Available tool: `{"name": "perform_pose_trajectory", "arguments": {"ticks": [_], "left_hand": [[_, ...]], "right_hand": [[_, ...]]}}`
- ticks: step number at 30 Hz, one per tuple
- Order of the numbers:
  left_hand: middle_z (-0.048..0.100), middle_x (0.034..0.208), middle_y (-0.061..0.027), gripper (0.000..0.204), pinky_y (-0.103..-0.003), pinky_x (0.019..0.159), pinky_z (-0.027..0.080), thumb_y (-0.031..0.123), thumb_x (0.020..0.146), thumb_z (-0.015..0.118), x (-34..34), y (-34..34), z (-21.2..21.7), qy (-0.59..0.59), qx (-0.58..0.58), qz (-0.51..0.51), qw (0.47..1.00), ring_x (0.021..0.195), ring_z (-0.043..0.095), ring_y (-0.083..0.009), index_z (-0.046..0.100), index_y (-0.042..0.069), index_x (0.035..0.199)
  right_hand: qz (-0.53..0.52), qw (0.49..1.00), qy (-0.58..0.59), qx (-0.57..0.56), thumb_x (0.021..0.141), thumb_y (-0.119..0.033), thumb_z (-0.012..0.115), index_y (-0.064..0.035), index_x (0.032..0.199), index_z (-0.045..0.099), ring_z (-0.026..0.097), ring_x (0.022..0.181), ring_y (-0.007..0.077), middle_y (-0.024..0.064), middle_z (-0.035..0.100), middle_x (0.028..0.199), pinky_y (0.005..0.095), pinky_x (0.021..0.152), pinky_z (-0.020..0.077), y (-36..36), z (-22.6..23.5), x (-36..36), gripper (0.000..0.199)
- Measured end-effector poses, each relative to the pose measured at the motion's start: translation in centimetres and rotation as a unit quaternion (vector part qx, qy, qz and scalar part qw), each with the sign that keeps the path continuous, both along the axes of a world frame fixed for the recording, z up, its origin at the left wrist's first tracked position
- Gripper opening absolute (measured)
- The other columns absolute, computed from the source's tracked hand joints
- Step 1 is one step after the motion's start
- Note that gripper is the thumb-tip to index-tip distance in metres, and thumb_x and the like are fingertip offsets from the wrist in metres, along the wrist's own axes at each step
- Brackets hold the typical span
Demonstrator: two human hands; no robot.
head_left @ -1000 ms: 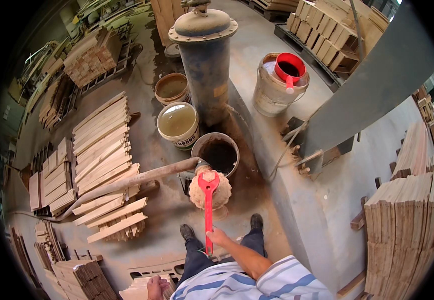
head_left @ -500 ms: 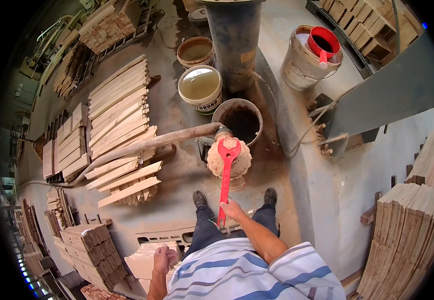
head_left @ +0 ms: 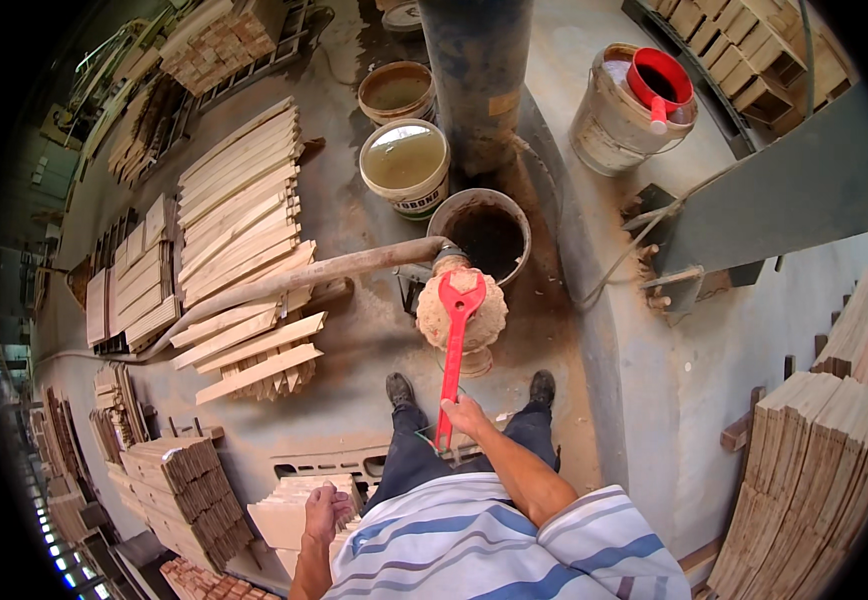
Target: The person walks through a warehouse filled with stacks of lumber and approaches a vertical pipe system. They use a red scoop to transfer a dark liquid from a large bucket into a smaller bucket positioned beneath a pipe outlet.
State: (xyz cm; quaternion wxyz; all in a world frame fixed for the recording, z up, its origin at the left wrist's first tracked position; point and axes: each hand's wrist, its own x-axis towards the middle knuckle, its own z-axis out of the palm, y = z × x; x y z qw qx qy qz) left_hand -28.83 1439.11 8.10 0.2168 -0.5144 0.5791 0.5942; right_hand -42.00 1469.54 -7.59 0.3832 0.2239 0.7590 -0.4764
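My right hand (head_left: 466, 415) is wrapped round the handle of a long red open-ended wrench (head_left: 454, 355). The wrench's jaw lies over a round, dust-caked metal fitting (head_left: 486, 308) in front of my feet; whether it touches the fitting is hard to tell. A thick hose (head_left: 354, 266) runs from the fitting away to the left. Beside my left hip, my left hand (head_left: 326, 508) hangs with loosely curled fingers and nothing visible in it. Just beyond that hand is a small stack of pale boards (head_left: 279, 520).
An open dark-stained bucket (head_left: 524, 225) stands behind the fitting, near a white bucket of murky liquid (head_left: 424, 195) and a dark column (head_left: 479, 90). A red dipper (head_left: 654, 78) sits on a bucket at right. Wood stacks (head_left: 239, 210) (head_left: 804, 470) flank both sides.
The view has shifted slightly, so the buckets and column sit a little higher in it. The wrench stays over the fitting in my right hand; my left hand has barely moved.
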Motion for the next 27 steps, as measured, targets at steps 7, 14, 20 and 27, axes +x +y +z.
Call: {"name": "perform_pose_trajectory", "arguments": {"ticks": [7, 14, 20, 27], "left_hand": [[0.057, 0.074, -0.0082, 0.026, -0.028, 0.053, 0.05, 0.033, 0.089, 0.049, 0.2, 0.0, 0.1, -0.001, 0.0, 0.006, 1.0, 0.06, 0.06, -0.0175, 0.047, 0.006, 0.091], [0.057, 0.074, -0.0076, 0.026, -0.028, 0.053, 0.05, 0.033, 0.09, 0.048, 0.2, 0.0, 0.2, -0.006, -0.005, 0.0, 1.0, 0.061, 0.06, -0.0176, 0.048, 0.006, 0.091], [0.058, 0.077, -0.0099, 0.027, -0.028, 0.054, 0.05, 0.03, 0.087, 0.051, -0.1, -0.2, 0.2, -0.002, 0.001, -0.003, 1.0, 0.061, 0.057, -0.0167, 0.048, 0.004, 0.093], [0.057, 0.078, -0.009, 0.027, -0.028, 0.054, 0.051, 0.031, 0.089, 0.05, -0.2, -0.2, 0.4, 0.0, -0.002, -0.015, 1.0, 0.062, 0.06, -0.0177, 0.048, 0.005, 0.093]], "right_hand": [[0.001, 1.0, 0.006, -0.016, 0.078, -0.035, 0.047, 0.001, 0.096, 0.059, 0.056, 0.097, 0.0377, 0.027, 0.059, 0.096, 0.0428, 0.085, 0.0424, -0.1, 0.9, -0.2, 0.042], [0.008, 1.0, 0.004, -0.021, 0.079, -0.035, 0.046, 0.0002, 0.094, 0.061, 0.056, 0.096, 0.0378, 0.0251, 0.06, 0.093, 0.0431, 0.084, 0.0429, 0.0, 1.8, -0.4, 0.041], [0.018, 1.0, -0.002, -0.016, 0.079, -0.036, 0.045, 0.0006, 0.096, 0.061, 0.055, 0.097, 0.0382, 0.0267, 0.059, 0.097, 0.0433, 0.085, 0.0424, 0.1, 0.8, -0.3, 0.043], [0.016, 1.0, -0.005, -0.003, 0.079, -0.038, 0.046, 0.0015, 0.098, 0.06, 0.055, 0.098, 0.038, 0.027, 0.058, 0.099, 0.0432, 0.086, 0.0422, 0.0, -0.2, 0.4, 0.046]]}}
